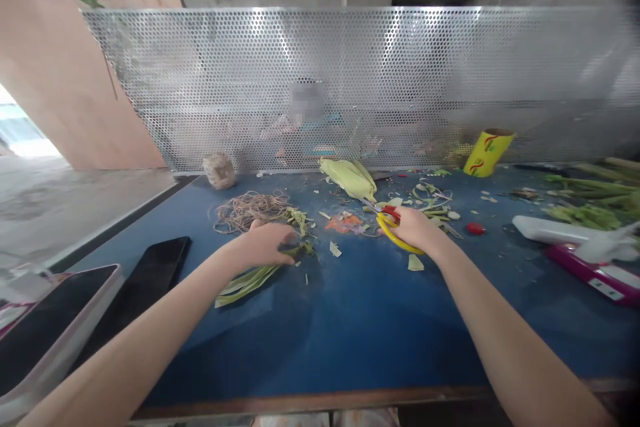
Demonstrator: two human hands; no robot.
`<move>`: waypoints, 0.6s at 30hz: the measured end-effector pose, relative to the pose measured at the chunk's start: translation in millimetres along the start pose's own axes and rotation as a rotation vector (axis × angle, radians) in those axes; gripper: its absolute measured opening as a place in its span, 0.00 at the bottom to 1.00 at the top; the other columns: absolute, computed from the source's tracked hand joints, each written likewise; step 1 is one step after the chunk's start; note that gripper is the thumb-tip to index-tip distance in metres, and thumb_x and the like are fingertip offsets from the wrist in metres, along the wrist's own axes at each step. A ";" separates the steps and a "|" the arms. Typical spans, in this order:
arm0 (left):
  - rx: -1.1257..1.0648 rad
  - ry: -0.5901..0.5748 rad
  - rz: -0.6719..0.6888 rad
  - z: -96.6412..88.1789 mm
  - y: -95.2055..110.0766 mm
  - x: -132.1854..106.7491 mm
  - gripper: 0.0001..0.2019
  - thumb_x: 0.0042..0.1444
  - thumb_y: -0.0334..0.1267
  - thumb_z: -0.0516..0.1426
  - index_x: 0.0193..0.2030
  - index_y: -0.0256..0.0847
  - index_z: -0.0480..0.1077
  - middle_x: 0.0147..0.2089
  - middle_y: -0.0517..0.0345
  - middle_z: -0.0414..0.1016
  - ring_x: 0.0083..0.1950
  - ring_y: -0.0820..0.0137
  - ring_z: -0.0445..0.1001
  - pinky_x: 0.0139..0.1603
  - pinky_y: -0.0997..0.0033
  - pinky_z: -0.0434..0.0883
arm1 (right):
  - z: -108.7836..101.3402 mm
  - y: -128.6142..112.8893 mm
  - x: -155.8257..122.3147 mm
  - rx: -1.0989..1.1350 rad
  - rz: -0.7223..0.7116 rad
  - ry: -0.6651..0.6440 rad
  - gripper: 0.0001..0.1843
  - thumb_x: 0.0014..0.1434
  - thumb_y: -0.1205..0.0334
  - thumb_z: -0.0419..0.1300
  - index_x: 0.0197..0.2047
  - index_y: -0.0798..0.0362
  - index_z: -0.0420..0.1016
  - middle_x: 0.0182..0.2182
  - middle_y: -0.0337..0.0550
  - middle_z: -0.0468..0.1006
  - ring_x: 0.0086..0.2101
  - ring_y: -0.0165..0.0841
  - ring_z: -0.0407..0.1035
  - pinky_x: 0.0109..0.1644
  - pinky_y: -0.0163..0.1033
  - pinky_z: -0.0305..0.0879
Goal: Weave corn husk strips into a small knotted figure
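Observation:
My right hand [411, 225] is closed round a pair of scissors with yellow and red handles [399, 238]. Their blades point up and left, close to a pale green husk-wrapped ear that looks like corn [349, 178]. Over on the left, my left hand [263, 244] is slightly blurred, its thumb and fingers curved and apart with nothing plainly held. Long green leaf strips [249, 284] lie just under and in front of it. A tangle of brown string [250, 209] sits beyond this hand, beside a small greenish sprig [297, 219].
Scraps litter the blue table [320, 333]. A black phone [157, 267] and another device [60, 320] lie left. A jar-like object [219, 170], yellow roll [489, 153] and perforated metal screen [240, 80] stand behind. Right are a red object [475, 228], power strip [595, 273] and green stalks [595, 193].

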State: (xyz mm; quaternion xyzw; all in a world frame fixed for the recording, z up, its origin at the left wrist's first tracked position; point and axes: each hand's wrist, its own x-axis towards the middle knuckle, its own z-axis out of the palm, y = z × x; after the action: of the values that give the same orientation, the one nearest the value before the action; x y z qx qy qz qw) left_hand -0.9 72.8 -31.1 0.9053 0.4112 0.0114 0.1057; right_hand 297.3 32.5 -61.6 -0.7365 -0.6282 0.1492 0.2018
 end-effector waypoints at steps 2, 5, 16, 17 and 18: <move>0.041 0.028 -0.031 6.4 -2.7 -9.2 0.11 0.47 0.40 0.55 0.36 0.38 0.72 0.36 0.48 0.76 0.38 0.57 0.72 0.48 0.53 0.60 | 2.8 -6.1 -3.8 -0.035 -0.045 -0.007 0.09 0.46 0.59 0.59 0.31 0.54 0.70 0.27 0.44 0.75 0.30 0.35 0.69 0.30 0.33 0.58; 0.065 0.090 -0.028 9.7 -2.1 -17.2 0.10 0.51 0.35 0.50 0.35 0.38 0.71 0.34 0.51 0.75 0.36 0.61 0.72 0.47 0.55 0.62 | 14.4 -19.0 -12.2 -0.078 -0.111 -0.052 0.08 0.44 0.59 0.60 0.27 0.53 0.69 0.25 0.43 0.74 0.27 0.34 0.69 0.28 0.33 0.58; 0.190 0.462 0.324 17.1 15.7 -34.6 0.13 0.58 0.29 0.46 0.42 0.39 0.70 0.41 0.51 0.71 0.41 0.68 0.70 0.43 0.69 0.67 | 28.3 -55.4 -40.5 -0.133 -0.428 0.118 0.16 0.51 0.57 0.58 0.43 0.52 0.69 0.47 0.50 0.70 0.50 0.43 0.60 0.53 0.47 0.52; 0.204 0.481 0.352 18.5 17.5 -34.8 0.13 0.58 0.29 0.46 0.42 0.39 0.70 0.41 0.51 0.71 0.41 0.68 0.70 0.43 0.70 0.67 | 29.0 -61.9 -44.2 -0.093 -0.503 0.129 0.18 0.53 0.56 0.57 0.47 0.50 0.67 0.49 0.47 0.69 0.52 0.41 0.58 0.55 0.46 0.49; 0.220 0.488 0.372 20.1 18.9 -34.9 0.12 0.57 0.29 0.47 0.42 0.39 0.70 0.41 0.52 0.72 0.40 0.68 0.71 0.42 0.70 0.67 | 30.8 -68.9 -47.9 -0.026 -0.596 0.120 0.19 0.53 0.55 0.57 0.48 0.49 0.67 0.49 0.46 0.69 0.52 0.39 0.58 0.56 0.46 0.48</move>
State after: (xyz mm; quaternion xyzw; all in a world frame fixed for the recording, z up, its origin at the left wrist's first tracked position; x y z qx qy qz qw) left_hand -7.8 31.0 -44.6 0.9414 0.2508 0.2028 -0.0986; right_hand 215.1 -2.5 -56.8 -0.5298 -0.8053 0.0316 0.2642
